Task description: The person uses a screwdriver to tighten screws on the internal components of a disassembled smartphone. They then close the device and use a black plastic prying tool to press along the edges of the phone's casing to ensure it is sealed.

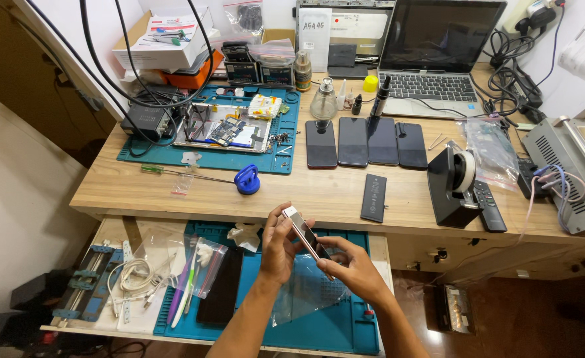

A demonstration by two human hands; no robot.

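Observation:
A slim smartphone with a pale edge is held tilted on its side between both hands, above a blue work mat on a pull-out shelf. My left hand wraps its upper end from the left, fingers curled over the top. My right hand pinches its lower end from below right. A clear plastic bag lies on the mat under the hands.
On the wooden desk lie several dark phones, a black battery, a blue suction cup, a tape dispenser, a remote, an opened device on a second blue mat and a laptop. Cables and tools fill the shelf's left side.

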